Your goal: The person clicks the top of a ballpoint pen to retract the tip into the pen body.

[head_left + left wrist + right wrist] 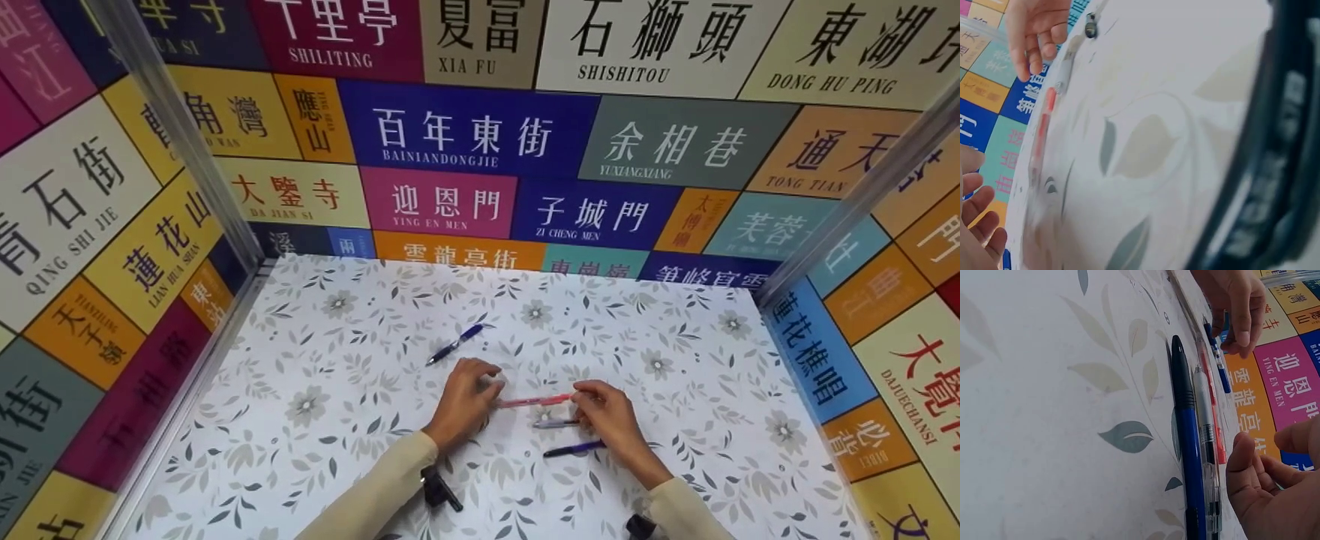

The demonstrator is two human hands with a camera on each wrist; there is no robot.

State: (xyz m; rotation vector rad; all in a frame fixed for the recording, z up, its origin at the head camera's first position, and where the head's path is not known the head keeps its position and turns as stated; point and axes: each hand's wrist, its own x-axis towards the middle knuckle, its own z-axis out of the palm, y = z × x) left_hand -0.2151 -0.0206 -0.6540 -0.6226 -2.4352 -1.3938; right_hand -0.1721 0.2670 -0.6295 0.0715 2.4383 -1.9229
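Observation:
A red pen [534, 401] lies on the table between the two hands. My left hand [466, 401] is by its left end, fingers loosely curved, and no held thing shows. At the pen's right end is my right hand [611, 421]; in the right wrist view its fingers [1244, 455] bend loosely beside the pens, gripping nothing. Nearer me lie a clear-and-silver pen [555, 424] and a blue pen with a black grip [1189, 433], their right ends partly hidden by the right hand in the head view. Another blue pen [456, 344] lies beyond the left hand.
A white cloth with a leaf and flower print [360, 330] covers the table. Panels with colourful place-name signs [465, 135] stand behind and at both sides, with clear posts [187, 142] at the corners. Dark wrist straps [441, 489] show at the sleeves.

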